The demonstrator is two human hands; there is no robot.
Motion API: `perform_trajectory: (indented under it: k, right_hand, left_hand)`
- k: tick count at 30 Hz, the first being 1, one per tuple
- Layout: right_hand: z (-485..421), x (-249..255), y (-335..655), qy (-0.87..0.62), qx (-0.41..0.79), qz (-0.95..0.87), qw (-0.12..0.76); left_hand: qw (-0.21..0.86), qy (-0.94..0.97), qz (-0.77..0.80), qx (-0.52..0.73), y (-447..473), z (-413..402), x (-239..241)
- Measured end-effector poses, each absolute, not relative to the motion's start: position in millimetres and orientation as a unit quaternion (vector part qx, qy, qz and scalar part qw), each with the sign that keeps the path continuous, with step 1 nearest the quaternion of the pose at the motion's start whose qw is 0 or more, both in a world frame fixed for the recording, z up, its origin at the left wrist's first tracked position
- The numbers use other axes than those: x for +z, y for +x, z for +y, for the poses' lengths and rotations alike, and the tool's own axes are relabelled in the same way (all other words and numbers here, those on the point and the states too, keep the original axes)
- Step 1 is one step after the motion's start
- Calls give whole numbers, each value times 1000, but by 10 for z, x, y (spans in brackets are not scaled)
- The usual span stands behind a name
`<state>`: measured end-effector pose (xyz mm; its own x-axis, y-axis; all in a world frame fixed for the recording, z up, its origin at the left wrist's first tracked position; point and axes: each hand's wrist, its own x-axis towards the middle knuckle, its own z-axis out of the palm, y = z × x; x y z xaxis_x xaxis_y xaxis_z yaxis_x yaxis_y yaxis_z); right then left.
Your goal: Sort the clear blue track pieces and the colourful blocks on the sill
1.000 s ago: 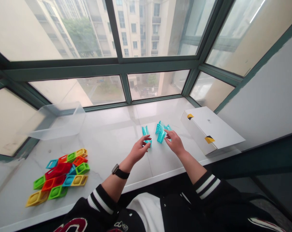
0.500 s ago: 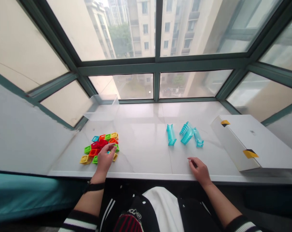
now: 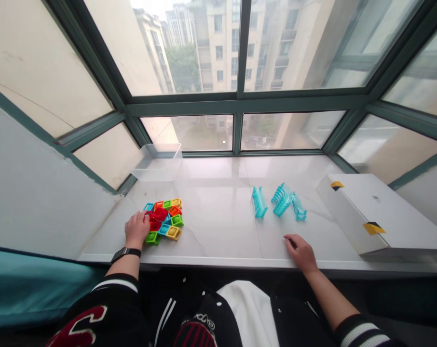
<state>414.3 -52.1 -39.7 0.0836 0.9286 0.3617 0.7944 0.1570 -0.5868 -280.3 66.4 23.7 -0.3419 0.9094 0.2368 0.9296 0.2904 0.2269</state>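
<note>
now the left hand (image 3: 137,229) is over the coloured blocks (image 3: 160,215), grip impossible to tell, the right hand's (image 3: 301,253) fingers loosely curled, slightly parted.

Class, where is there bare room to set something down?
Bare: the white ledge between the multicoloured plastic blocks and three translucent turquoise plastic pieces, and behind those pieces, toward the green-framed window. Crowded: left, where the left hand overlaps the blocks.

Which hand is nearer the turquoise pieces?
Right. The right hand is just short of the turquoise pieces, not touching; the left hand is far to their left, at the colored blocks.
</note>
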Motion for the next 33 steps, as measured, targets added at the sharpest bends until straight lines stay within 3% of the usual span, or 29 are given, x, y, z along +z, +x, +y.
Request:
perform_trajectory:
  k: [12,33]
  right_hand:
    - [-512,-425,4164,-648,90,-678,336]
    - [-506,-380,4146,-653,91,-672,339]
  left_hand:
    - [41,-589,-794,-148,-2524,563,99]
    - [26,-665,-728,-166,-1057,363,118]
